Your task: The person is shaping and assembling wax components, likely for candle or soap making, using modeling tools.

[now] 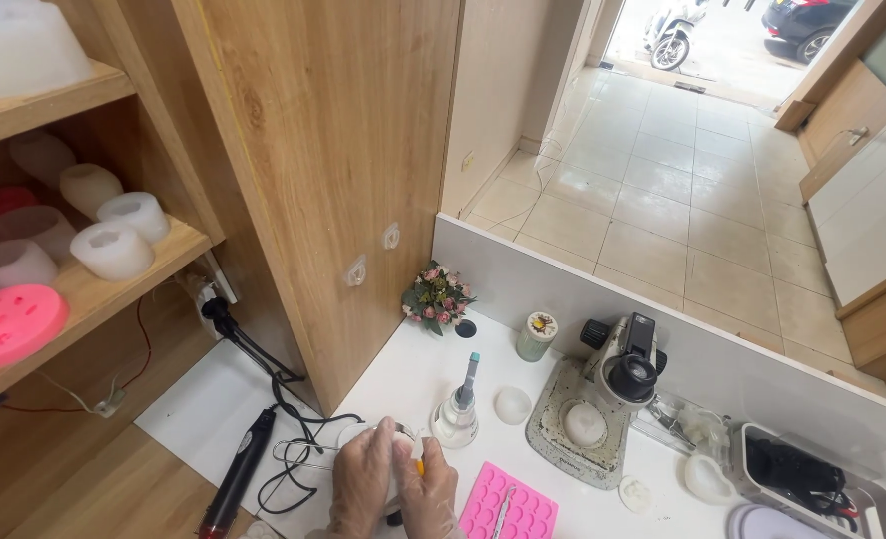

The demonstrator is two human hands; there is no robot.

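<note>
At the bottom centre of the frame both hands, in thin clear gloves, are pressed together over a small white cup point(403, 439). The left hand point(361, 481) wraps the cup's near side, fingers curled round it. The right hand point(431, 494) lies against the left, touching it, and pinches a thin tool point(420, 465) with a yellow tip that points down beside the cup. Whether the tool touches the cup cannot be told. The cup sits low over the white counter point(393, 369), just left of a clear flask point(457, 419) with a grey pen-like probe standing in its neck.

Right of the flask lies a small white dome point(513, 405). At the bottom edge, just right of the hands, is a pink mould point(508, 511) with rows of round wells and a thin metal tool laid across it. Further right stands a microscope point(622, 364) on a grey base with a white piece under its lens. Behind, by the low wall, are a small flower posy point(435, 297) and a glass jar point(537, 336). Lower left, a black rotary tool point(238, 471) lies on the counter with its black cable looping toward the hands. Wooden shelves point(113, 274) at upper left hold white moulds and a pink disc point(8, 324).
</note>
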